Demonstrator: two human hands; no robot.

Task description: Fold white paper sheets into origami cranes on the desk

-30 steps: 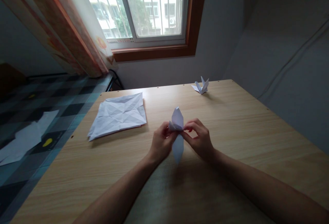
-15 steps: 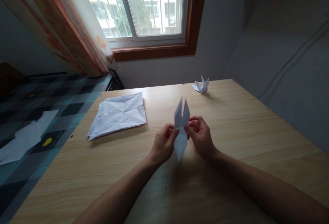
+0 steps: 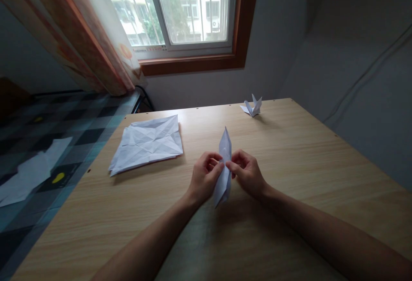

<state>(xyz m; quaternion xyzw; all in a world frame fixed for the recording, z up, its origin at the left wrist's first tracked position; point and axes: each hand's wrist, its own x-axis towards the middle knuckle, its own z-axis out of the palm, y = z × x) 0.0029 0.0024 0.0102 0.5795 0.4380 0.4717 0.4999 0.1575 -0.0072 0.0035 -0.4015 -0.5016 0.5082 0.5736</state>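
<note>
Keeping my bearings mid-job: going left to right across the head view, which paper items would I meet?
White paper on the checked cloth, creased paper stack, folded paper being held, standing paper figure.

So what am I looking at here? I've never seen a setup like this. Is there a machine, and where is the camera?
There's no machine here: the hands are a person's own, bare. The camera is worn on that person's head, looking forward and down, so their arms reach in from the bottom of the picture.

The left hand and right hand pinch a narrow, pointed piece of folded white paper between them, over a wooden table. On the table's left side lies a stack of creased white paper; near the far edge, to the right, stands a small origami crane. Beyond the table is a window.
</note>
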